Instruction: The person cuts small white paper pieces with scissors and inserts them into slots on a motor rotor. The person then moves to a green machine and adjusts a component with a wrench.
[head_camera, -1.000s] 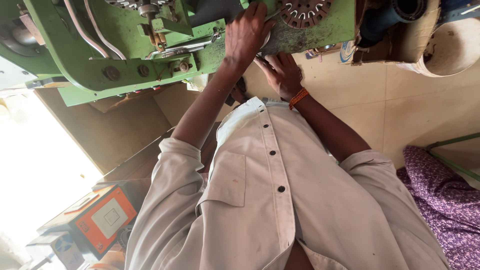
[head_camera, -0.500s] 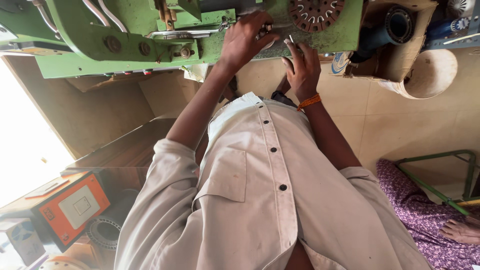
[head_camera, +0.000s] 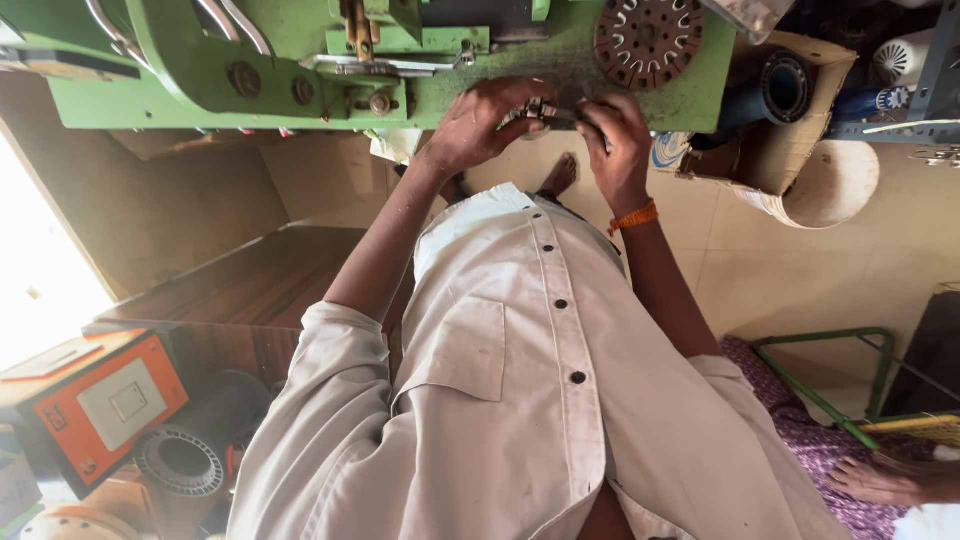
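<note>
My left hand (head_camera: 480, 125) and my right hand (head_camera: 615, 145), which wears an orange wristband (head_camera: 634, 217), meet at the near edge of a green machine table (head_camera: 560, 70). Both pinch a small metal part (head_camera: 540, 108) between their fingers. A dark round slotted disc (head_camera: 645, 40) lies on the table just beyond my right hand. Green machine arms with bolts and metal tubes (head_camera: 300, 60) stand to the left of my left hand. My pale buttoned shirt (head_camera: 540, 400) fills the lower middle, and a bare foot (head_camera: 560, 175) shows below my hands.
A wooden bench (head_camera: 250, 290) stands at left, with an orange box (head_camera: 110, 400) and a ribbed metal ring (head_camera: 180, 460) beside it. A cardboard box holding a blue cylinder (head_camera: 780, 90) stands at right. Another person's hand (head_camera: 880, 480) and purple cloth (head_camera: 810, 440) lie near a green frame (head_camera: 830, 340).
My right hand rose from below the table's edge to meet my left hand on the small part. The view tilted, so the table sits higher in the frame.
</note>
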